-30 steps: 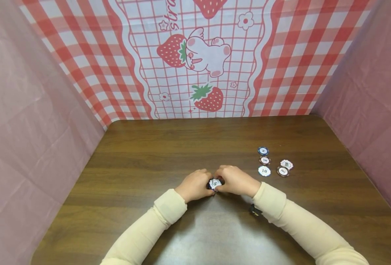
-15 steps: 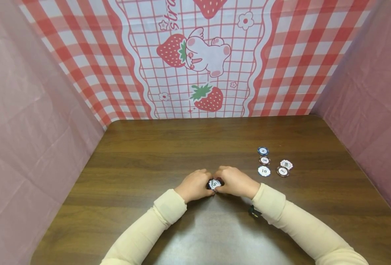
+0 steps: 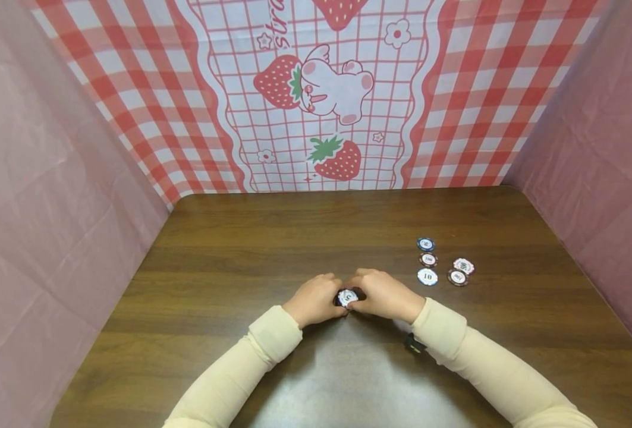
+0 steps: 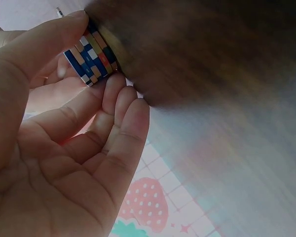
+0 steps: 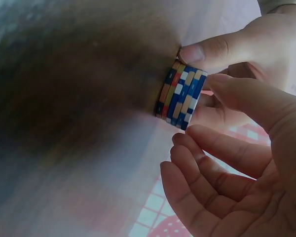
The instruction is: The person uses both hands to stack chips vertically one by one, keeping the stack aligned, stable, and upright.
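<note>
A short stack of poker chips [image 3: 348, 298] stands on the table between the two hands, its top chip white-faced. From the side, in the right wrist view, the stack [image 5: 181, 95] shows blue, yellow, orange and dark edges. The left hand [image 3: 316, 300] holds it from the left, thumb on the near side and fingers on the far side. From the right, the right hand [image 3: 384, 293] pinches it between thumb and index finger, the other fingers loosely bent. Both hands partly cover the stack in the head view; the left wrist view shows its edges [image 4: 91, 58] too.
Right of the hands lie a blue-rimmed chip [image 3: 425, 244], a brown-rimmed 100 chip [image 3: 428, 259] and a white 10 chip [image 3: 427, 276] in a column. Beside them a white chip [image 3: 464, 266] touches another brown-rimmed chip [image 3: 458, 277]. Pink cloth [image 3: 588, 148] hangs at the sides.
Both hands stay around the stack. The top chip's printed number appears at a slightly different angle, and the right wrist has shifted a little to the right.
</note>
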